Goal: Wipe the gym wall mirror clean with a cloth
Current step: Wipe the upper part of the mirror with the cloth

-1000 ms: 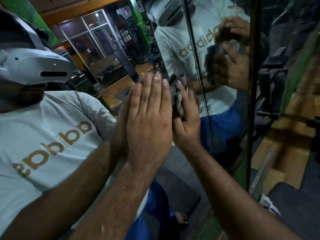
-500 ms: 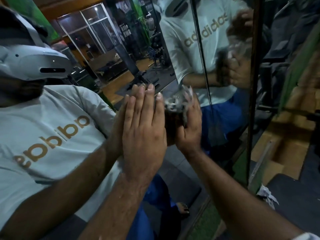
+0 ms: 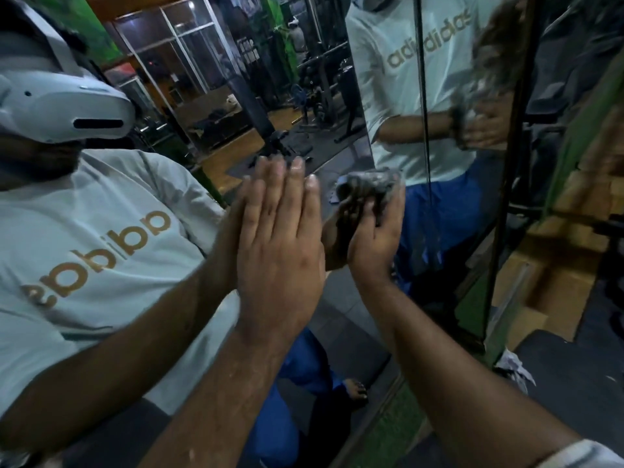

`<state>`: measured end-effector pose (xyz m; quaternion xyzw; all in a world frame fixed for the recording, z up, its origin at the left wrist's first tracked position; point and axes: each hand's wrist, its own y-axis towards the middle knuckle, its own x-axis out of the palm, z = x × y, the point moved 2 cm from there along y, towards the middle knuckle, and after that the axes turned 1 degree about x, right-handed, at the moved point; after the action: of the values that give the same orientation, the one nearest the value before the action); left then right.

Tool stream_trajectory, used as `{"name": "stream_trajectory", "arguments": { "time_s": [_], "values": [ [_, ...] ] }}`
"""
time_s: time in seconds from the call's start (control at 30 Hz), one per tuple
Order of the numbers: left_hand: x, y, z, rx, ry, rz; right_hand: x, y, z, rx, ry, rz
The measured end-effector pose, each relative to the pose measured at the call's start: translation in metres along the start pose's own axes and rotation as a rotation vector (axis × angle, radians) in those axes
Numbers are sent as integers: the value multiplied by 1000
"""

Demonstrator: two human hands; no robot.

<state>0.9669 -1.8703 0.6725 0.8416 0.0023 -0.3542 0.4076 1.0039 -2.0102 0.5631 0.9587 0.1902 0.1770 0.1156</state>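
The wall mirror point(image 3: 189, 106) fills the left and middle of the head view and reflects me and the gym behind. My left hand point(image 3: 280, 244) lies flat on the glass, fingers straight, together and pointing up, with nothing in it. Just to its right, my right hand point(image 3: 374, 238) presses a crumpled dark grey cloth point(image 3: 368, 182) against the mirror; the cloth bunches out above my fingers. A second mirror panel point(image 3: 466, 184) at an angle on the right repeats the hands and cloth.
A dark vertical frame strip point(image 3: 506, 170) marks the mirror corner on the right. Below it a crumpled scrap of paper point(image 3: 513, 366) lies on the dark floor mat point(image 3: 574, 376). Wooden boards point(image 3: 557, 282) sit at the right. Gym racks show only as reflections.
My right hand with the cloth has slid down and to the right across the glass, away from my left hand. The left hand stays flat on the mirror.
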Motion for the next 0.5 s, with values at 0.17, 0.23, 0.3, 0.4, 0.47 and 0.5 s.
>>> {"name": "stream_trajectory", "arguments": {
  "time_s": [0.17,0.23,0.3,0.4,0.47,0.5],
  "values": [
    [-14,-26,-19,-105,155,19,25,-27,-51,-1,5,-101],
    [-13,-26,-23,-78,189,17,27,-44,-52,-291,-57,-195],
    [-12,-27,-25,-46,169,18,23,-52,-33,-472,-164,-221],
    [-16,-36,-35,44,42,39,16,-48,-24,-195,-67,-56],
    [-27,-47,-47,28,-13,84,29,-50,-45,127,84,37],
    [-32,-53,-54,-16,-2,100,38,-55,-60,145,109,28]
  ]
}}
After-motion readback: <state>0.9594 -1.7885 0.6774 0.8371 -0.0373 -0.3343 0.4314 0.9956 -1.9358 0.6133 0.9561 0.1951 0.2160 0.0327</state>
